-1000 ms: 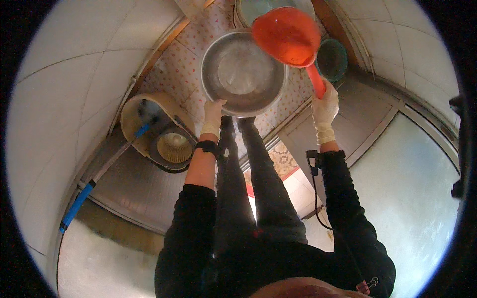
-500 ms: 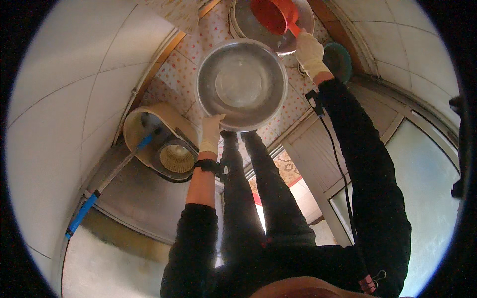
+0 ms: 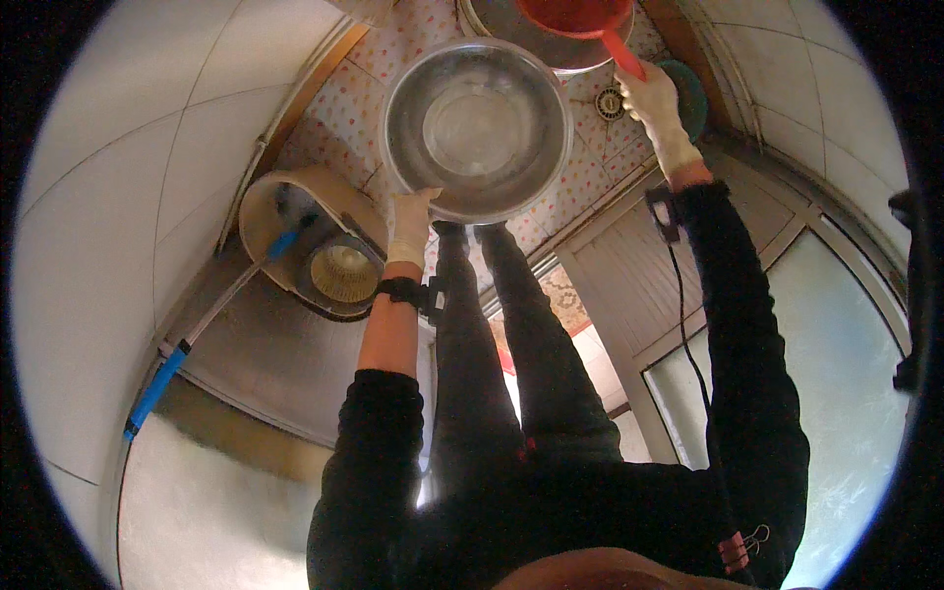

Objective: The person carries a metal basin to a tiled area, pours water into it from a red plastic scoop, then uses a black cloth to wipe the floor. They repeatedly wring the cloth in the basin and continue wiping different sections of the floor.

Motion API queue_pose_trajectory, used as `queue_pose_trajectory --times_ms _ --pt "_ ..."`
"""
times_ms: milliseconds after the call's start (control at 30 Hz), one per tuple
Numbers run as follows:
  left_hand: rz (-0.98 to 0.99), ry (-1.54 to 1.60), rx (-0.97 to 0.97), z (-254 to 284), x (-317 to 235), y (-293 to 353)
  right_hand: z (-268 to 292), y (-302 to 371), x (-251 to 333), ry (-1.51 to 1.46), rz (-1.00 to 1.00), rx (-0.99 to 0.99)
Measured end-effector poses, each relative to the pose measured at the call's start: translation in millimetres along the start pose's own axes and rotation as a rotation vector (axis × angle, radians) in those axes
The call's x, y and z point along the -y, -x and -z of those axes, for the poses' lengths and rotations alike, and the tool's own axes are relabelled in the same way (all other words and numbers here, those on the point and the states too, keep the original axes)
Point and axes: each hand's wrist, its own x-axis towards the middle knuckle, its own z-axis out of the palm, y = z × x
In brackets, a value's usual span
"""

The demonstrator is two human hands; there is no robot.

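In a pale glove, my left hand [image 3: 408, 221] grips the near left rim of a round stainless steel basin [image 3: 477, 197], thumb over the edge. The basin's flat bottom shows through its mouth, and I cannot tell whether it holds water. My right hand [image 3: 657, 106], also gloved, is closed round the handle of a red water dipper [image 3: 621, 51]. The dipper's bowl is over a wide metal-rimmed vessel [image 3: 590, 65] at the top edge, where the picture cuts part of it off.
A green basin [image 3: 694, 103] stands beyond my right hand, near a round floor drain [image 3: 610, 102]. At left, a beige mop bucket [image 3: 258, 211] holds a mop with a blue-gripped handle [image 3: 157, 393]. Tiled walls flank both sides; a door with frosted glass [image 3: 826, 334] is at right.
My right hand has moved right with the dipper, whose bowl has shifted right and up in the picture. The steel basin and my left hand appear higher in view, still together.
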Motion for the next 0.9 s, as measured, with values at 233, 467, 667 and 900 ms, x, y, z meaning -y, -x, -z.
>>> queue_pose_trajectory --times_ms 233,467,667,900 --pt "0.201 0.438 0.002 -10 21 -9 34 122 -6 0.292 0.181 -0.192" --pt "0.205 0.426 -0.025 -8 11 -12 15 178 -25 0.501 0.489 -0.225" --pt "0.636 1.091 -0.142 -1 -12 -18 -4 196 -22 0.729 0.512 -0.176" --pt "0.607 1.127 -0.129 -10 7 -21 -13 190 -22 0.585 0.644 -0.315"
